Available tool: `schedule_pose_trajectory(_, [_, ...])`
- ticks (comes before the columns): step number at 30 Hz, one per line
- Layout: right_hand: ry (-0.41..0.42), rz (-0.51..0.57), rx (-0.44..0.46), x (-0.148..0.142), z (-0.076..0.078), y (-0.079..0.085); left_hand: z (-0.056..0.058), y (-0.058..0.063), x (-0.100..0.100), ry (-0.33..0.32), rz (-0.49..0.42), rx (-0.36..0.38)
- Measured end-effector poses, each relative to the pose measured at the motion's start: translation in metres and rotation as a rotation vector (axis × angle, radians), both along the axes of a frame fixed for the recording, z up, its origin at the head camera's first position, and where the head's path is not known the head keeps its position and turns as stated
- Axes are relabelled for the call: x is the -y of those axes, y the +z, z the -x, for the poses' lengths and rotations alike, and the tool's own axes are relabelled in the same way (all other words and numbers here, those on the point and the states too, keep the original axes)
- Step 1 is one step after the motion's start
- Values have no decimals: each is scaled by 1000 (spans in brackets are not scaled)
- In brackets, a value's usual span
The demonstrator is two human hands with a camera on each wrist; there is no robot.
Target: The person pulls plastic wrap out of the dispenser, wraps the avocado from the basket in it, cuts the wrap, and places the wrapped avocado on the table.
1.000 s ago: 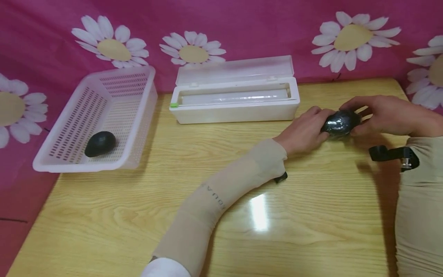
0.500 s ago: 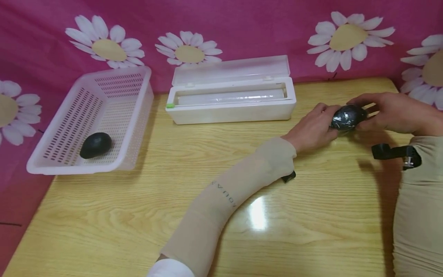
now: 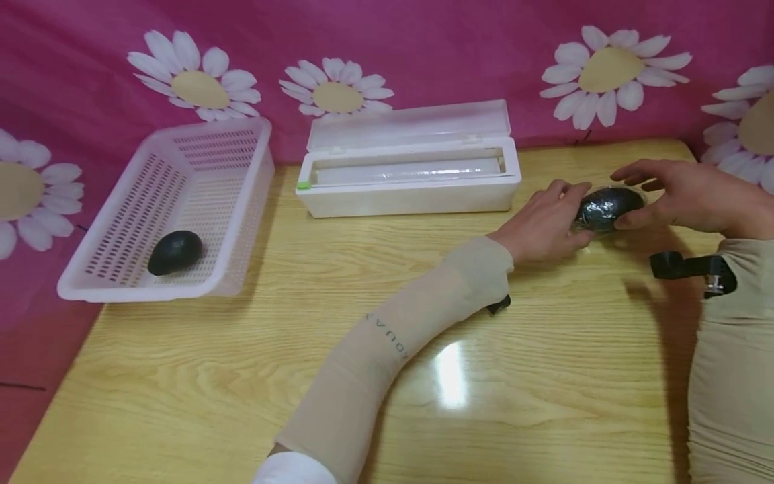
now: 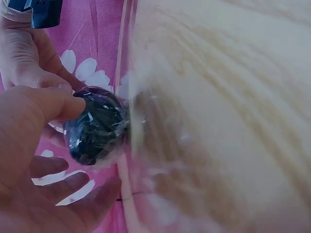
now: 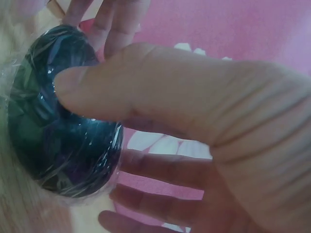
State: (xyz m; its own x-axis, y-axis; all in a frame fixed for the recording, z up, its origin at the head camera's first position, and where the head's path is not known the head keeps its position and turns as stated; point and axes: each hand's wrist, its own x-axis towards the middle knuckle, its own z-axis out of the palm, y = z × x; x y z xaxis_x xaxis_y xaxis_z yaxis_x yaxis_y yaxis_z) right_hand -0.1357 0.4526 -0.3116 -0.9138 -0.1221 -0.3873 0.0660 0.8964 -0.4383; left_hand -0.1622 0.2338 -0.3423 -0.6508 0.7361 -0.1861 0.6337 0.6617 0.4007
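Note:
A dark avocado (image 3: 607, 208) wrapped in clear, shiny film is between both hands at the right side of the table. My left hand (image 3: 541, 222) holds its left end. In the left wrist view, the left thumb lies on the wrapped fruit while several fingers spread apart below. From the other side comes my right hand (image 3: 695, 198), its thumb against the fruit and its fingers extended and parted. The right wrist view shows that thumb (image 5: 97, 92) over the wrapped avocado, with the other fingers loose beyond it. An unwrapped avocado (image 3: 175, 253) sits in the basket.
A white perforated basket (image 3: 242, 222) stands on the left. At the back, a long white film dispenser (image 3: 411, 199) has its lid raised, with a roll of film (image 3: 417, 169) inside. The wooden table (image 3: 514, 403) meets a pink flowered cloth (image 3: 423, 40).
The wrapped avocado has shifted slightly to the right and turned so its long side lies more level. My right fingers have lifted off its top; the left hand has followed it rightward.

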Motion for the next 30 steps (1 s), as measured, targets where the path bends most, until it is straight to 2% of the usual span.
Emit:
schedule_pose_trajectory(7, [14,-85,-80,11,2,9,0,15,19,-39,44,-100])
schedule_pose_trajectory(13, [45,-137,-291,28,-1,14,-4,33,44,-128,37,-239])
schedule_pose_trajectory(18, [105,-140,-469,47,-1,14,-1,45,79,-175,1,-280])
schedule_pose_trajectory(23, [164,-157,-613,74,-1,13,3,47,122,-135,-64,-308])
schedule_pose_trajectory(30, [171,-73,-667,115,-7,15,10,43,183,-9,-128,-267])
